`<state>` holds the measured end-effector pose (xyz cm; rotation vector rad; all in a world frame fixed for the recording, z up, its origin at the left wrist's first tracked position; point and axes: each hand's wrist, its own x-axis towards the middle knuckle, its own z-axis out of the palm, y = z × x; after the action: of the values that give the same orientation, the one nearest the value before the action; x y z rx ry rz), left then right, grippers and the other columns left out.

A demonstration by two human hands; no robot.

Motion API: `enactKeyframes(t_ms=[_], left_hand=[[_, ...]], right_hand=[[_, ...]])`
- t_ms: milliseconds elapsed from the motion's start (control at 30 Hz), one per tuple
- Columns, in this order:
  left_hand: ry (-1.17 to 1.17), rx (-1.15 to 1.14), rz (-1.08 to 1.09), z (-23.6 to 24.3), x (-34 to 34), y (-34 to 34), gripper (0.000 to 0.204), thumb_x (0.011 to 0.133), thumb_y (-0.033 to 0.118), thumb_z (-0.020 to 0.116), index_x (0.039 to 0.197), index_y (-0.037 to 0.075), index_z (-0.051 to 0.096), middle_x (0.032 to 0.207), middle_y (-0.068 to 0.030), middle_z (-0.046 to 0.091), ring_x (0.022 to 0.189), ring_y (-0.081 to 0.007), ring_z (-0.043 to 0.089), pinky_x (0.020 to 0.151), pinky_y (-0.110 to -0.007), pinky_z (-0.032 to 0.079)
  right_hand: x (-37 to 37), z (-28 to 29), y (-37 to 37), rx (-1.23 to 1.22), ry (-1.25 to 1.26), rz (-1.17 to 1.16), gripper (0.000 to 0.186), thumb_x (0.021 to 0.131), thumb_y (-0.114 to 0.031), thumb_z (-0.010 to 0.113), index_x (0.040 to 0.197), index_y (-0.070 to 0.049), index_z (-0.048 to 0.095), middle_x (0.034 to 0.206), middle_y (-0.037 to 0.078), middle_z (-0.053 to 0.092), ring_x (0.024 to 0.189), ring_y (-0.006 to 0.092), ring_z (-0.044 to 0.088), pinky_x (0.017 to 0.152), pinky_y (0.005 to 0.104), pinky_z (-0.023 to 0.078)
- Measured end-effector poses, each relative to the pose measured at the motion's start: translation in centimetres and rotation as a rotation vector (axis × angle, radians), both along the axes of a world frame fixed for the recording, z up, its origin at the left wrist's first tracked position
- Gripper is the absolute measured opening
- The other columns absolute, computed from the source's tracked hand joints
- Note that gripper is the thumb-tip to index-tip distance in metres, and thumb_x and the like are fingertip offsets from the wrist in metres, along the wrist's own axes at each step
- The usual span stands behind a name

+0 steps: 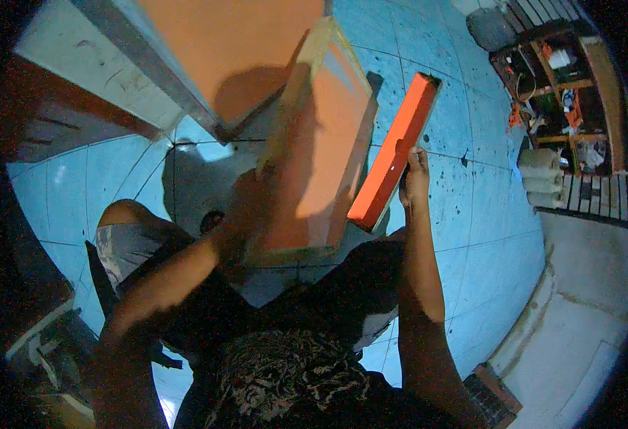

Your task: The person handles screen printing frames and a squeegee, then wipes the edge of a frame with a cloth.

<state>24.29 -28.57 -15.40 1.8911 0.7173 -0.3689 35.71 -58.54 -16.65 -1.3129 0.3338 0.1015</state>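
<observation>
Right hand, nearer, pinching the red bar | bar slants far-right, just right of orange panel | left hand blurred, grip can't tell

A pale-blue tiled floor swept right across the room, dark specks scattered over its upper stretch and a bright patch of light gleaming amid the shadow! Up on the right stood a wooden shelf unit, compartments crammed with odds and ends, and below it ran a pale, stained wall. Over on the left, a reddish-brown surface sank into deep gloom.
</observation>
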Motion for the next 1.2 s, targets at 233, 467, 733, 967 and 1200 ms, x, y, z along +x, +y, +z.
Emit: enactKeyframes(t_ms=[233,467,733,967,1200], left_hand=[[-0.353,0.476,-0.268,-1.2,0.3,1.3,0.06,0.09,0.052,0.038,0.079,-0.003,0.059,0.064,-0.0171,0.059,0.056,-0.0286,0.056,0.05,-0.041,0.043],[-0.097,-0.131,-0.049,-0.6,-0.1,2.6,0.067,0.087,0.06,0.038,0.075,-0.003,0.058,0.056,-0.0075,0.051,0.05,-0.016,0.047,0.045,-0.037,0.038],[-0.684,0.6,-0.523,-5.2,-0.8,3.6,0.034,0.087,0.024,0.047,0.111,0.001,0.046,0.074,-0.0213,0.057,0.061,-0.0372,0.055,0.051,-0.045,0.045],[-0.253,0.232,-0.371,-5.0,0.4,3.7,0.03,0.089,0.025,0.044,0.102,-0.001,0.051,0.071,-0.0225,0.059,0.062,-0.0379,0.059,0.053,-0.045,0.046],[-0.2,-0.078,-0.396,-3.2,1.1,2.3,0.045,0.092,0.036,0.038,0.087,-0.005,0.056,0.07,-0.024,0.06,0.06,-0.0389,0.058,0.057,-0.045,0.046]], right_hand=[[0.3,-12.2,-3.1,-0.015,0.07,0.024,0.022,0.088,-0.026,0.057,0.1,-0.011,0.045,0.089,0.007,0.059,0.077,0.0175,0.06,0.063,0.0324,0.051],[1.5,-16.6,-2.6,-0.151,0.082,0.062,0.023,0.09,-0.026,0.054,0.103,-0.01,0.045,0.089,0.007,0.059,0.074,0.0157,0.059,0.063,0.03,0.05],[0.8,-16.5,-1.4,-0.237,0.123,0.109,0.028,0.089,-0.028,0.056,0.103,-0.007,0.045,0.079,0.004,0.055,0.07,0.0121,0.054,0.06,0.0278,0.047],[1.0,-19.7,-2.4,-0.396,0.139,0.06,0.029,0.089,-0.028,0.055,0.103,-0.006,0.044,0.079,0.005,0.056,0.067,0.0117,0.053,0.057,0.0264,0.045],[-0.9,-18.5,-4.2,-0.523,-0.054,0.033,0.032,0.09,-0.029,0.054,0.107,-0.004,0.043,0.076,0.006,0.057,0.065,0.011,0.052,0.055,0.0248,0.043]])
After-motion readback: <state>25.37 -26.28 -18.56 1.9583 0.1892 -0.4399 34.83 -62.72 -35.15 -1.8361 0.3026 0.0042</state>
